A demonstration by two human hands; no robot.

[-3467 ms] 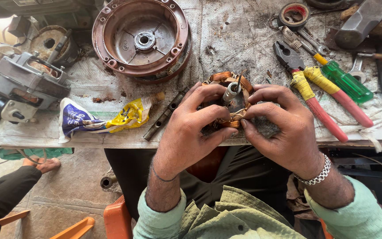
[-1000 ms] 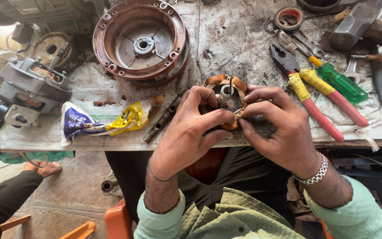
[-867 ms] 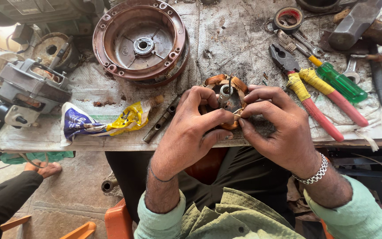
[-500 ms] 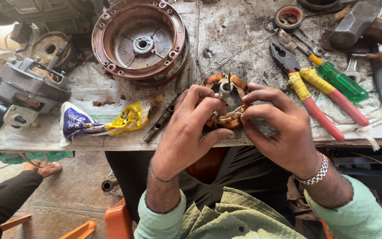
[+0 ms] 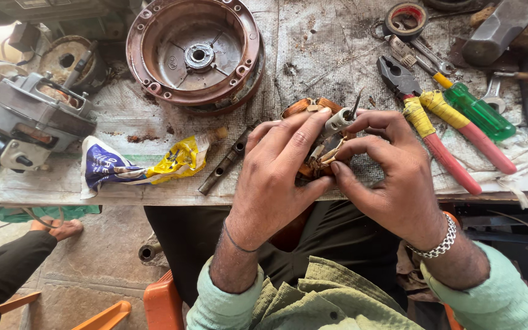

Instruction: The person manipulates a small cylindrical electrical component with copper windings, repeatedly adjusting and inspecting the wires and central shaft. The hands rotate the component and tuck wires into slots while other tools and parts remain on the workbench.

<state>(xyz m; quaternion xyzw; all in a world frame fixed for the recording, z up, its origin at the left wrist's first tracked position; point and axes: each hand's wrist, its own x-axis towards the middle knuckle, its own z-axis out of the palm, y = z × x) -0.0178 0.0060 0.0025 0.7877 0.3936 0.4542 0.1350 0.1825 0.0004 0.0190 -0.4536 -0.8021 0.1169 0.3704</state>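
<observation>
Head view looks straight down on a small motor winding, a ring of copper-coloured coils with paper-like insulation strips poking out, held at the near edge of the workbench just above the person's lap. The left hand wraps around its left side, fingers curled over the top and thumb underneath, closed firmly on the coil body. The right hand grips the right side, thumb and forefinger pinched on a strip of insulation near the centre, while a short grey sleeve with a thin dark wire sticks up between the two hands.

The winding looks dense for its size and stiff in the core, yet the enamelled wire and paper slips seem easily nicked or torn; the outer bulk of the coils is probably the safest place to hold, not the loose leads.

Just right of the hands lie pliers with yellow and red grips and a green-handled screwdriver. Farther back sits a round brown motor housing, and to the left a crumpled blue and yellow wrapper.
</observation>
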